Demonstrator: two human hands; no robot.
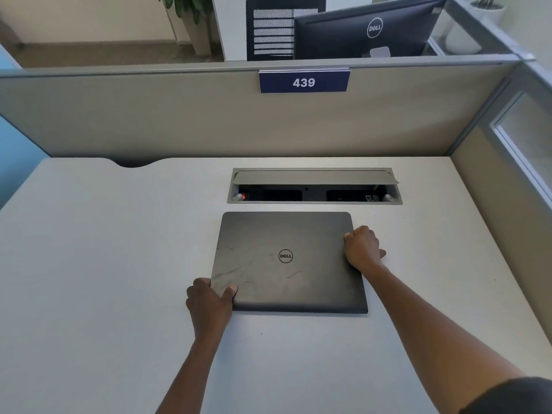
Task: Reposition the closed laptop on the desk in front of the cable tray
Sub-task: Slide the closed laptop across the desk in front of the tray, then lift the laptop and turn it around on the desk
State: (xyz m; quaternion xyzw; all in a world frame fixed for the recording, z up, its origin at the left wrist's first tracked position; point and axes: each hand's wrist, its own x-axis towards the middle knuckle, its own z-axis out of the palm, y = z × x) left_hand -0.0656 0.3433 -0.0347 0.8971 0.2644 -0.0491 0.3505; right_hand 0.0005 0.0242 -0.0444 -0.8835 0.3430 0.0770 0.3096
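A closed dark grey Dell laptop (286,261) lies flat on the white desk (104,264), just in front of the cable tray (314,186), whose lid is tilted open over dark sockets. My left hand (209,303) grips the laptop's near left corner, thumb on the lid. My right hand (363,249) holds the right edge, fingers curled over it.
A grey partition (179,115) with a blue "439" sign (303,82) rises behind the desk. A side panel with a window (525,150) closes the right. A notch (131,162) cuts the desk's back edge at left. Beyond the partition stand a monitor and a chair.
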